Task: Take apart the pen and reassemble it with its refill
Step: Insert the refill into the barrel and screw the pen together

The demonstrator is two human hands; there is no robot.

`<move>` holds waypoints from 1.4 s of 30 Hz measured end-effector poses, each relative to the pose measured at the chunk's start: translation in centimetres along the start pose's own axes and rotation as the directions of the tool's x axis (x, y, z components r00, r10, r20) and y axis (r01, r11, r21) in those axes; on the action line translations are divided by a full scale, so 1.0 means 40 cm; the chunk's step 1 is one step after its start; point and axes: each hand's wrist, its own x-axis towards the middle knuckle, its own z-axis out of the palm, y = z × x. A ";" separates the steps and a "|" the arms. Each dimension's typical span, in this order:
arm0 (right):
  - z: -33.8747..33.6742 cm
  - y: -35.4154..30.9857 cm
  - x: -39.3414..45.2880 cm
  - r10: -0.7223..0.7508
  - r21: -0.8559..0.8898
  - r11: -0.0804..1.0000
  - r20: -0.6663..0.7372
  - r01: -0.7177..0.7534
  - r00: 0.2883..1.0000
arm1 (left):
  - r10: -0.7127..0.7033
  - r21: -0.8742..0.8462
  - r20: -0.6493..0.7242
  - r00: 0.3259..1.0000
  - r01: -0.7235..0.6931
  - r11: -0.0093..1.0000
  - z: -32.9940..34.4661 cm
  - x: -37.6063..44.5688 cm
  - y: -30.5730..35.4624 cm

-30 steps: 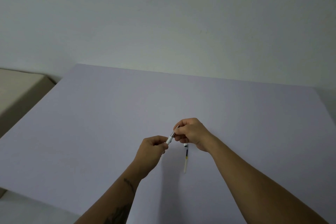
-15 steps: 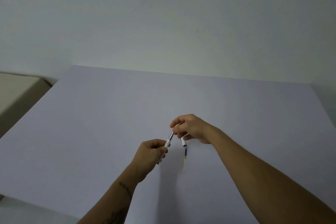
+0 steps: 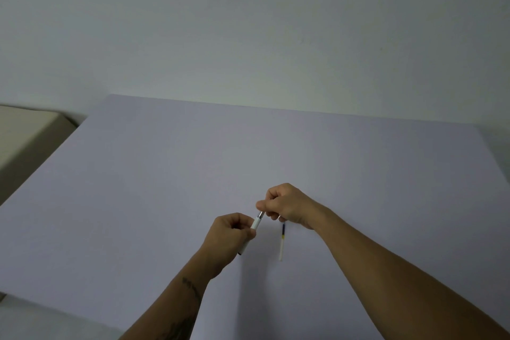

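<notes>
My left hand (image 3: pixel 230 237) is closed around the white pen barrel (image 3: pixel 255 223), which tilts up to the right, its lower end sticking out below my fist. My right hand (image 3: pixel 287 205) pinches the silver metal tip (image 3: pixel 260 214) at the barrel's upper end with thumb and forefinger. The thin refill (image 3: pixel 282 243), white with a dark and yellow band near its top, lies on the table just right of my left hand and below my right hand. Its upper end is hidden under my right hand.
Both hands work above a pale lavender table (image 3: pixel 165 174). A plain wall stands behind it. A beige piece of furniture (image 3: pixel 22 130) sits beyond the table's left edge.
My right hand has closed back onto the pen's metal tip after opening slightly above it. A small white piece seen under my right hand half a second ago no longer shows.
</notes>
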 end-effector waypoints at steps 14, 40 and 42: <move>-0.007 0.001 0.000 -0.004 0.351 0.936 0.031 -0.007 1.000 | 0.002 -0.060 0.008 1.000 -0.001 0.998 -0.004 0.024 0.022; 0.065 -0.019 -0.034 -0.050 0.155 0.984 -0.248 0.091 0.968 | 0.032 -0.058 0.081 0.996 -0.027 0.998 -0.028 0.024 0.030; 0.071 -0.027 -0.043 -0.059 0.173 0.980 -0.243 0.103 0.968 | 0.037 -0.052 0.101 0.994 -0.032 0.998 -0.044 0.027 0.028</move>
